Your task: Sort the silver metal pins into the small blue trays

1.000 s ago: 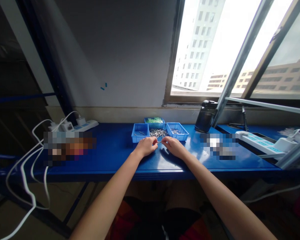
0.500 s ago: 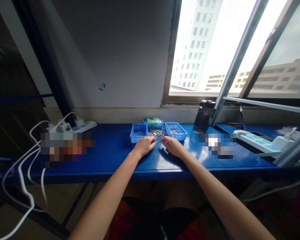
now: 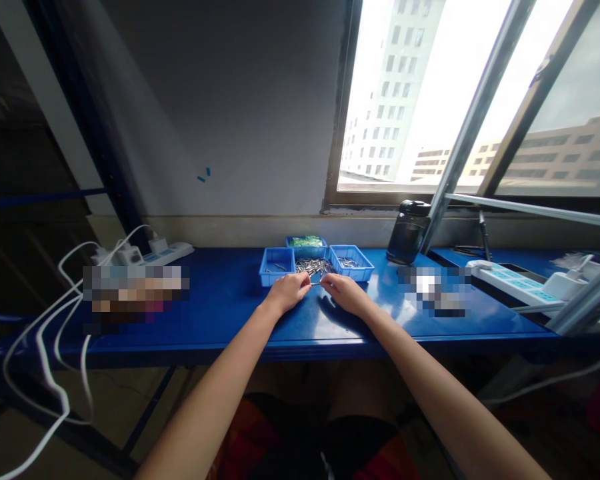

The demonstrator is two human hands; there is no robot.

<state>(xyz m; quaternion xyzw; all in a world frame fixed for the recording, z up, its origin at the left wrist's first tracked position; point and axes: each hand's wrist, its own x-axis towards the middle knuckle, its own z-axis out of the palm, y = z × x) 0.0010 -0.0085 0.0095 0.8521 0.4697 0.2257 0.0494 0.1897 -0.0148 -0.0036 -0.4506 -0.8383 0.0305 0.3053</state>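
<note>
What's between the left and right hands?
Head view: a small, thin metal piece spans the gap between the left hand's and right hand's fingertips. Just beyond it lies a heap of metal parts.

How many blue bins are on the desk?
3: left bin and right bin flanking the metal parts, back bin behind them. Left hand or right hand may hide another.

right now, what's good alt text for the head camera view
A person's left hand and right hand hold a small metal piece over a blue table. Beyond, a pile of metal pieces lies between a left blue bin and a right blue bin, with a back blue bin behind. A black bottle stands to the right.
</note>
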